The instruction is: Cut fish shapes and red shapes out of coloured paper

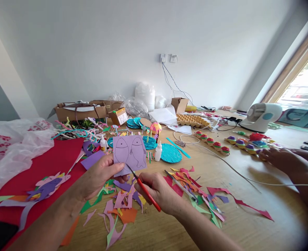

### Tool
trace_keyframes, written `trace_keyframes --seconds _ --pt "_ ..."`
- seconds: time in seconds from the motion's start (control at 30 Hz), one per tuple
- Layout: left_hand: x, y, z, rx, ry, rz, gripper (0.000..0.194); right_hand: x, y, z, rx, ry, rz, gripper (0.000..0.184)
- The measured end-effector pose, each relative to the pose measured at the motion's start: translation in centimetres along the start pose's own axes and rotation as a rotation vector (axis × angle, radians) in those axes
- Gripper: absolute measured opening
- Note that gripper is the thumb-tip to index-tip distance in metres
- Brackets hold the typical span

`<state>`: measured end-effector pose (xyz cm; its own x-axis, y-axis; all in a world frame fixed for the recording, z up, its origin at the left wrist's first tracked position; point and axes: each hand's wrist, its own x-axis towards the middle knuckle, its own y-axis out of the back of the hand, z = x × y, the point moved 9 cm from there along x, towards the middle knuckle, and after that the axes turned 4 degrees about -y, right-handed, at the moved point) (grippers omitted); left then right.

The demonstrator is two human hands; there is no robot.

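Observation:
My left hand point(99, 176) is closed on the lower left edge of a sheet of light purple paper point(126, 144), thumb in front. Two fish shapes are drawn on the sheet in dark outline. My right hand point(156, 190) grips red-handled scissors point(146, 191), whose dark blades reach the sheet's bottom edge near my left thumb. Below both hands, colored paper scraps point(124, 198) lie on the wooden table point(154, 233). A white glue bottle point(158, 152) stands just beyond the sheet, beside a round blue piece point(171, 153).
At the right, another person's hands point(282, 160) rest near painted egg-carton strips point(244, 144). A white cable point(222, 160) crosses the table toward them. Red paper point(52, 160) with cut paper fish point(48, 186) lies left. A fan point(261, 116) and cardboard boxes point(81, 111) stand farther back.

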<state>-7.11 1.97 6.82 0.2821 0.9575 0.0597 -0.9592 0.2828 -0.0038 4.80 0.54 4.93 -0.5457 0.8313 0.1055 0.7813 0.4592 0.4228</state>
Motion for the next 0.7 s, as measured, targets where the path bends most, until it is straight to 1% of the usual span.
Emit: trace_keyframes --seconds 0.3,0.5,0.7 --pt "-0.08 0.08 0.14 -0.006 0.003 0.015 0.02 -0.04 0.23 -0.02 -0.033 0.013 0.025 0.035" --pt "-0.2 -0.07 0.45 0.0 0.003 0.026 0.02 -0.16 -0.27 -0.11 0.072 -0.028 -0.067 0.038" --pt "-0.05 0.16 0.4 0.001 0.013 0.047 0.019 -0.11 -0.15 -0.1 0.069 -0.021 -0.064 0.04"
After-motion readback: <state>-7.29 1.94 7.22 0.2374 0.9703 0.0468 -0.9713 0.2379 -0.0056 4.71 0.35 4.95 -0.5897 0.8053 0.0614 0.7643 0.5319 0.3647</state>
